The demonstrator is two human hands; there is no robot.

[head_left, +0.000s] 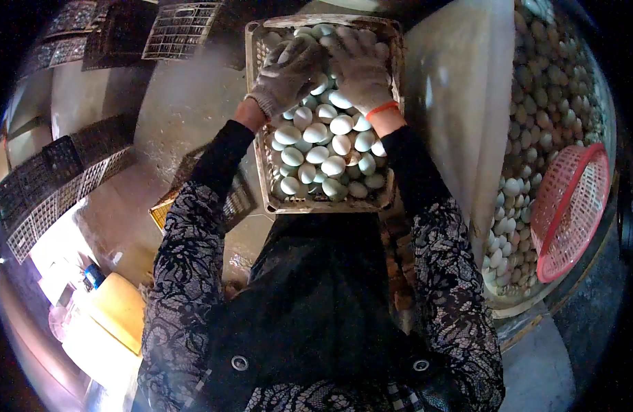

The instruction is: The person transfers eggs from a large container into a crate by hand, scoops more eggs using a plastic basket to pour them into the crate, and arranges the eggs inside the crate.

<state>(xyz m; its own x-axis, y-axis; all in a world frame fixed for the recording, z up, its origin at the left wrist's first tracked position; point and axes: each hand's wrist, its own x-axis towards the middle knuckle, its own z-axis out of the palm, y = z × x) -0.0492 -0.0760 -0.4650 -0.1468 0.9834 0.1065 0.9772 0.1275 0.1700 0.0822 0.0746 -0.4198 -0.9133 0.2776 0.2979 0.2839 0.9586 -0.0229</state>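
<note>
An off-white plastic crate (260, 158) full of pale white and bluish-green eggs (316, 132) stands in front of me. Both hands wear greyish knit gloves and rest on the eggs at the crate's far end. My left hand (289, 74) lies over the far left eggs, its fingers bent a little and pointing forward and inward. Beside it, my right hand (361, 69) is spread over the far right eggs, with an orange band (382, 108) at the wrist. The eggs under both palms are hidden. One brownish, broken-looking egg (352, 158) shows near the right side.
To the right stands a large pale tub (454, 103) holding many eggs, with a pink plastic basket (570, 213) tilted on them. Dark crates (62, 172) line the left, and a yellow crate (163, 209) lies on the floor by my left arm. A yellow container (117, 309) sits lower left.
</note>
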